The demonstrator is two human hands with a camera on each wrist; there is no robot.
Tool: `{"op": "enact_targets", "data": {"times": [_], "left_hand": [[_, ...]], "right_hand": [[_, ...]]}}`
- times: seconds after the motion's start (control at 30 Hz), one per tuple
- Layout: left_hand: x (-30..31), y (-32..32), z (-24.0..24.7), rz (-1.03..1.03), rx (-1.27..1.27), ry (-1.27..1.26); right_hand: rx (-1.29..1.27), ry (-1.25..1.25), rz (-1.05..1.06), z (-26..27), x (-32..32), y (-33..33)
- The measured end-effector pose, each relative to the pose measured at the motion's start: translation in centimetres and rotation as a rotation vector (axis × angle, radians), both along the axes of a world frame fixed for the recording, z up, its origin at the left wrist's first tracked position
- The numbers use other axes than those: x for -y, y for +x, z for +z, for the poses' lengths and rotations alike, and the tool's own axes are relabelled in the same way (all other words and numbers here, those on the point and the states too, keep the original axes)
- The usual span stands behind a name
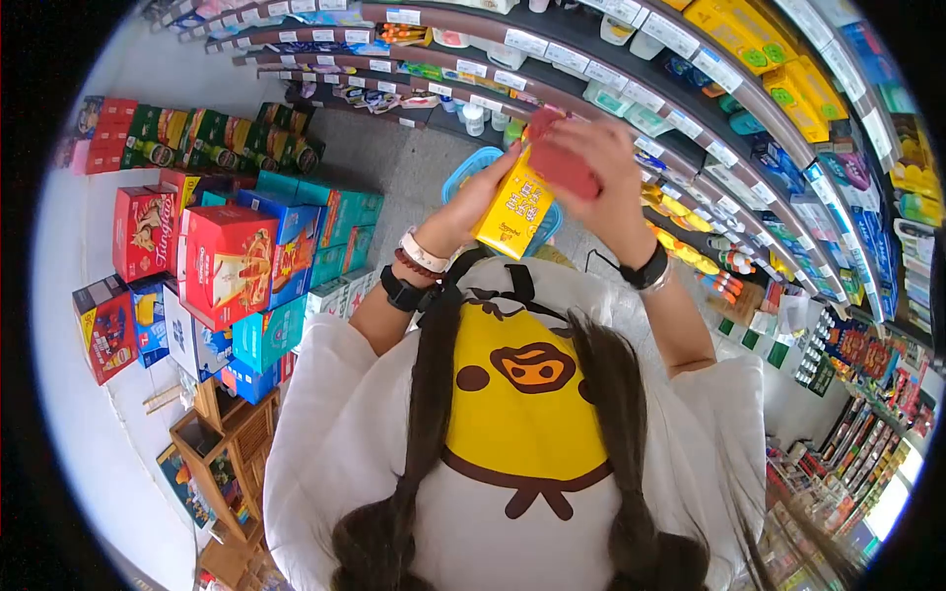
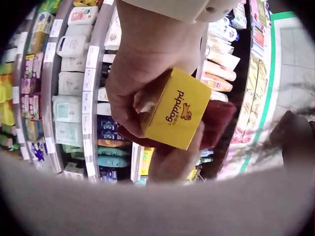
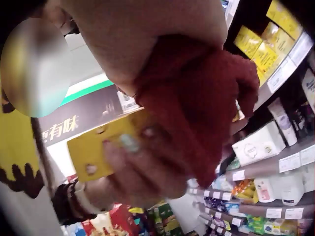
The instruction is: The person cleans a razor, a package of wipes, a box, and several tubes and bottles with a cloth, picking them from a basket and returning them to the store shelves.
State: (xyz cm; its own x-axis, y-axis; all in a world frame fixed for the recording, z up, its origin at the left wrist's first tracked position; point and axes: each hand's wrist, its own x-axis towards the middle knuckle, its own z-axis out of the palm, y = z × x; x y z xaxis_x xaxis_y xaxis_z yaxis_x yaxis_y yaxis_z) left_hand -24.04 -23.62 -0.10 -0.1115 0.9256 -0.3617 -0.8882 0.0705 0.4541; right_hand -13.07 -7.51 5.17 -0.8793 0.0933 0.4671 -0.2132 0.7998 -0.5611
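A yellow box [image 1: 510, 214] with dark lettering is gripped in the left hand [image 1: 467, 209], held in front of the chest. The left wrist view shows the end of the yellow box [image 2: 178, 109] and the left hand [image 2: 142, 73] curled along its side. The right hand [image 1: 613, 187] holds a dark red cloth [image 1: 564, 163] against the upper part of the box. Seen from the right wrist, the red cloth [image 3: 197, 93] hangs beneath the right palm, beside the left hand's fingers [image 3: 147, 164] on the yellow box [image 3: 91, 152]. The cloth covers part of the box.
Shelves [image 1: 591, 74] of packaged goods curve across the top and right. Stacked cartons [image 1: 232, 261] stand at the left above a wooden rack [image 1: 236, 433]. A light blue basket [image 1: 471, 169] is below and behind the hands, near the grey floor [image 1: 367, 163].
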Motion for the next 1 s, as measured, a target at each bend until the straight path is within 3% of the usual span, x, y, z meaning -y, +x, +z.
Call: {"op": "enact_targets", "data": {"times": [0.07, 0.1, 0.2, 0.27, 0.33, 0.4, 0.43, 0.47, 0.53, 0.6, 0.63, 0.9, 1.0], "left_hand": [[-0.6, 0.9, 1.4, 0.161, -0.136, -0.189], [-0.1, 0.2, 1.1, 0.035, -0.008, -0.059], [0.1, 1.0, 1.5, 0.056, -0.04, -0.043], [0.6, 0.9, 0.1, -0.017, -0.057, -0.02], [0.1, 0.3, -0.6, -0.123, 0.268, 0.338], [-0.1, 1.6, 0.7, 0.124, 0.016, -0.029], [-0.2, 2.1, 1.8, 0.252, -0.108, -0.212], [0.0, 1.1, 1.0, 0.103, 0.142, 0.053], [0.3, 0.9, 0.4, 0.055, 0.123, 0.066], [0.6, 0.8, 0.4, 0.023, 0.177, 0.276], [0.6, 0.7, 0.7, 0.006, 0.201, 0.384], [-0.4, 2.8, 3.5, 0.113, 0.237, 0.097], [0.8, 1.7, -1.4, 0.016, 0.261, 0.218]], "right_hand": [[0.03, 0.08, 0.136, -0.3, 2.1, 1.4], [-0.005, -0.003, 0.24, -0.9, 3.4, 2.2], [-0.037, -0.037, 0.27, -0.9, 3.5, 2.9], [-0.026, -0.013, 0.099, 1.4, 1.2, 1.7], [-0.081, -0.063, -0.042, 0.6, -0.3, 0.6], [-0.062, 0.065, 0.029, 0.5, 1.3, 1.3], [-0.039, 0.001, 0.13, 0.6, 2.6, 1.8], [-0.018, -0.062, 0.215, 0.3, 3.9, 2.5], [0.017, -0.038, 0.325, 0.3, 5.4, 4.0], [0.019, -0.113, 0.387, 0.6, 6.5, 4.8], [-0.006, -0.161, 0.374, 0.9, 6.3, 4.8], [-0.033, -0.272, 0.102, 1.3, 5.2, 6.0], [-0.028, -0.243, 0.014, 1.1, 4.3, 6.3]]}}
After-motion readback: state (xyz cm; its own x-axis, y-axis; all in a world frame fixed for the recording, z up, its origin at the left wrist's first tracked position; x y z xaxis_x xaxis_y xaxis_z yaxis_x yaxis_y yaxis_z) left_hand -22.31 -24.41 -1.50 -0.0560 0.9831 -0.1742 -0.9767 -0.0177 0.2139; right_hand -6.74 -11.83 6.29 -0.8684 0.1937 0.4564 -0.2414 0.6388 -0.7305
